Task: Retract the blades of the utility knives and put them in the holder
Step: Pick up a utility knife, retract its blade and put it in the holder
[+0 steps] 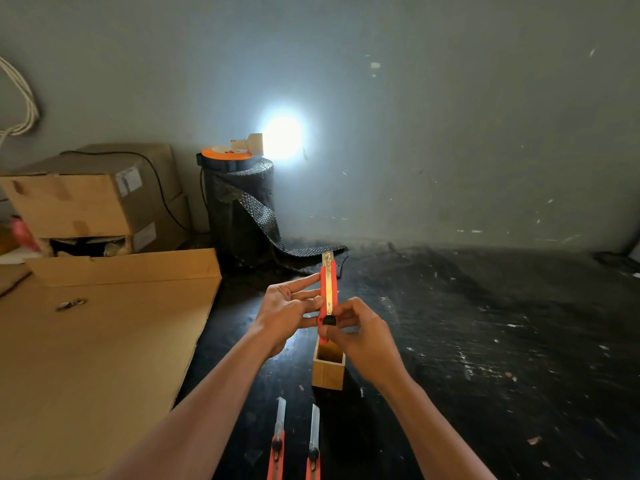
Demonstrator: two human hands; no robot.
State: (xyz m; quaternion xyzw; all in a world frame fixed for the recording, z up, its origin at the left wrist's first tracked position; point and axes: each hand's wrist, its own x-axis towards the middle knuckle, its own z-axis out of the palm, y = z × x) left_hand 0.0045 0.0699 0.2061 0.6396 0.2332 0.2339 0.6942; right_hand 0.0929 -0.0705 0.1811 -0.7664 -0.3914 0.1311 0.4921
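Note:
I hold a red utility knife upright above a small wooden holder on the dark floor. A short piece of blade still sticks out at its top. My left hand steadies the knife's left side with its fingertips. My right hand grips the lower end, thumb on the black slider. Two more red utility knives lie side by side near the bottom edge, blades extended and pointing away from me.
A large flat cardboard sheet covers the floor at the left, with stacked cardboard boxes behind it. A dark roll of bubble wrap stands by the wall under a bright lamp. Dark floor stretches to the right.

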